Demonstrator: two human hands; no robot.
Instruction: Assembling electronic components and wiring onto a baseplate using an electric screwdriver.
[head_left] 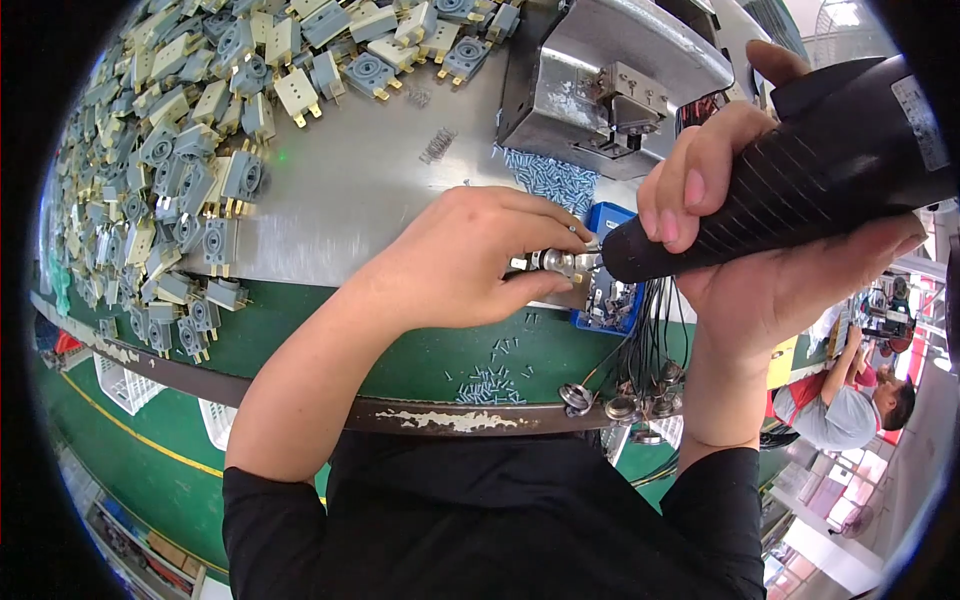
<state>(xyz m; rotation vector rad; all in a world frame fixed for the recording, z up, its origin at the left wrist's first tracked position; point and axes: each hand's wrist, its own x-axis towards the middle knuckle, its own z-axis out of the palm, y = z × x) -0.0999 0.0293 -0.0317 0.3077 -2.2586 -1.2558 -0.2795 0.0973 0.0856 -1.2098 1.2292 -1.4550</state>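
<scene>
My right hand (745, 215) is wrapped round a black electric screwdriver (800, 165) with a ribbed cylindrical body. The tool lies nearly level, its narrow end pointing left. Between the thumb and fingers of my left hand (465, 250) is a small metal part (560, 262) with a shiny round piece and a brassy tab. The screwdriver's tip meets this part or is very close to it; the exact contact is hidden by my fingers. Just beyond and below the tip is a blue tray (578, 321) holding small metal pieces.
Grey and cream switch-like parts (215, 240) are heaped at the left and back. Bluish screws (550, 178) lie by a metal fixture (580, 75); more screws (490, 386) lie near the front edge. Springs (438, 146), wired round metal parts (621, 409) and another person (840, 410) are visible.
</scene>
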